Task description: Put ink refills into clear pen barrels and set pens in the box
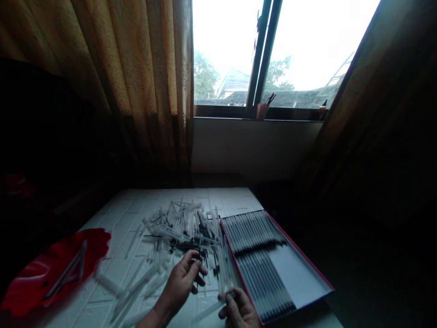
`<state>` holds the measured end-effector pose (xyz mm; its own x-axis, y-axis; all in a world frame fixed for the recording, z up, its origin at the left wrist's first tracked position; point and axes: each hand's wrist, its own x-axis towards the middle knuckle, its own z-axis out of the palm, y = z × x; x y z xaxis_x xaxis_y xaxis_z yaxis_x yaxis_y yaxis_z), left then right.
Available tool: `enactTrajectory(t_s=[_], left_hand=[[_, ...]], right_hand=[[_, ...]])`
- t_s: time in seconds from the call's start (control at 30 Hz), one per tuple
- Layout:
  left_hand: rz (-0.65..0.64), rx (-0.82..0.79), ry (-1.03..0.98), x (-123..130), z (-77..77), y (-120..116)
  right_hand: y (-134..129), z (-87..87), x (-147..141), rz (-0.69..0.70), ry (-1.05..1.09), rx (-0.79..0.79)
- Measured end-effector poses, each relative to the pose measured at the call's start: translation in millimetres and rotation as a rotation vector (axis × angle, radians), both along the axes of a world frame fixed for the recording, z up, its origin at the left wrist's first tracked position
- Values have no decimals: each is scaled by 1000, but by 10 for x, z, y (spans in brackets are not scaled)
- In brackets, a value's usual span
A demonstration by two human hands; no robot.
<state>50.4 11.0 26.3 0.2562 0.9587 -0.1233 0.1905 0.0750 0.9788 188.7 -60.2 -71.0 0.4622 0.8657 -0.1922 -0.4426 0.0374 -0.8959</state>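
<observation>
My left hand (183, 279) is closed in a pinch over the table's middle, on what looks like a thin dark pen refill, mostly hidden by the fingers. Lower right, my right hand (239, 310) grips a clear pen barrel (210, 310) by one end; the barrel points left. Just beyond both hands spreads a loose pile of clear barrels (175, 223), dark refills (205, 226) and small black caps (184, 246). Beside my right hand lies a shallow red-edged box (303, 282) holding two rows of pens (254, 230) laid side by side.
A red scalloped dish (32, 282) with a few clear pieces stands at the left. More clear tubes (131, 296) lie in front of it on the white brick-patterned table (136, 205). Behind are curtains (136, 68) and a window sill with a pink pen cup (261, 111).
</observation>
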Motion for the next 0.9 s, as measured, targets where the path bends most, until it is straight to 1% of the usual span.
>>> enactTrajectory(t_s=[0.03, 0.1, 0.17, 0.27, 0.43, 0.5, 0.6, 0.67, 0.9], left_hand=[[62, -119, -135, -22, -16, -56], [164, -254, -313, -56, -28, -151], [238, -313, -391, -80, -10, -219], [301, -332, -427, -107, 38, -276], [298, -286, -412, -138, 104, -314], [290, -264, -396, -150, 135, -329], [280, -236, -371, -172, 180, -357], [270, -227, -361, -191, 197, -374], [236, -190, -335, -242, 211, -402]], right_hand=[[-10, 16, 7, 10, -6, -14], [-41, 41, 19, 31, -63, -24], [-82, 60, 18, 67, -160, -2], [-149, 99, -27, 169, -333, 60], [-189, 245, -170, 396, -658, 271], [-172, 323, -214, 450, -776, 326], [-137, 428, -251, 470, -910, 381], [-124, 484, -262, 478, -958, 397], [-139, 640, -287, 488, -965, 380]])
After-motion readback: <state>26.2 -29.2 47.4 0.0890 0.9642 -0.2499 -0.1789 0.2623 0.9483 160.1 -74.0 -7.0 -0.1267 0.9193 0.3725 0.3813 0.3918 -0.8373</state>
